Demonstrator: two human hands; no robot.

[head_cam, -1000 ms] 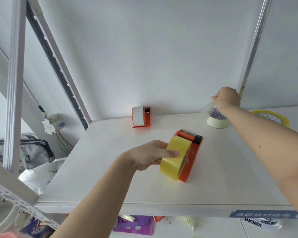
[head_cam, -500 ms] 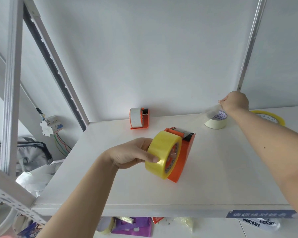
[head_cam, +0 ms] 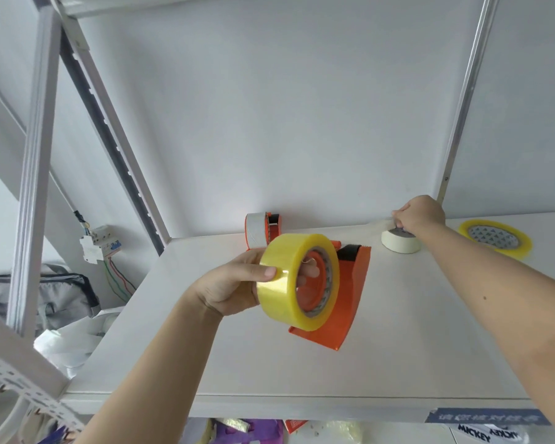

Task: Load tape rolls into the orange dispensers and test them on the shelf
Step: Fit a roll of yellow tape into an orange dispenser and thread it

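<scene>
My left hand (head_cam: pixel 234 285) grips a thick yellow tape roll (head_cam: pixel 285 283) mounted on an orange dispenser (head_cam: pixel 346 299), tilted up above the white shelf (head_cam: pixel 398 347). A thin clear strip of tape (head_cam: pixel 377 223) runs from the dispenser's black cutter end toward my right hand (head_cam: pixel 420 214), which pinches its free end at the back of the shelf, just over a cream tape roll (head_cam: pixel 398 246). A second orange dispenser (head_cam: pixel 263 230) with a white roll stands by the back wall.
A flat yellow tape roll (head_cam: pixel 494 238) lies at the far right of the shelf. White uprights (head_cam: pixel 462 100) frame the shelf. A circuit breaker with wires (head_cam: pixel 98 243) and a grey bag (head_cam: pixel 45 296) sit to the left. Packets lie below the shelf.
My left hand has lifted and turned the dispenser so the roll's open side faces me, moving it left and up. My right hand stays at the back, holding the tape end.
</scene>
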